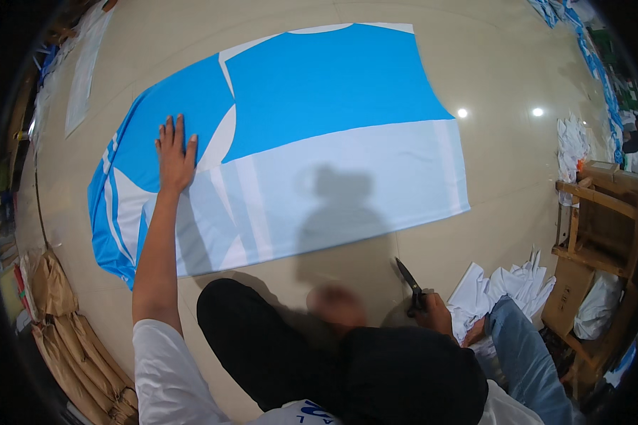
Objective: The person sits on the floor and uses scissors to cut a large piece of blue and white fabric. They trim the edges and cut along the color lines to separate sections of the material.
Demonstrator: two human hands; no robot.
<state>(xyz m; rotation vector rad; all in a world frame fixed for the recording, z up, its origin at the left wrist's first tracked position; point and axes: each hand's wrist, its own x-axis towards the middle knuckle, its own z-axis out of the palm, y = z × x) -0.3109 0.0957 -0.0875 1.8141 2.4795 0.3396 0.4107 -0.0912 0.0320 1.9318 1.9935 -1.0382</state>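
Kneeling or squatting low over the tiled floor, the person leans across a big piece of bright blue cloth with a pale panel along its near side. The cloth lies on the tiles just beyond the person's dark-trousered knee, probably because only the floor offers enough room to spread something this broad. Most of it is smooth, while the far left end sits rumpled in folds.

On the left part, the left hand presses palm down, fingers straight and a little apart, gripping nothing — its weight, I'd judge, is there to stop the slippery-looking fabric from sliding or creasing.

The right hand is closed around the handles of dark scissors, low beside the knee. I can't tell from here which fingers go through the loops. The blades look together, or nearly so, the tip aimed up toward the cloth's near edge but apart from it — a sensible way to have a sharp tool ready without snagging anything.

White cloth lies heaped at the right, near a wooden frame, seemingly pushed aside so the blue piece can lie flat.
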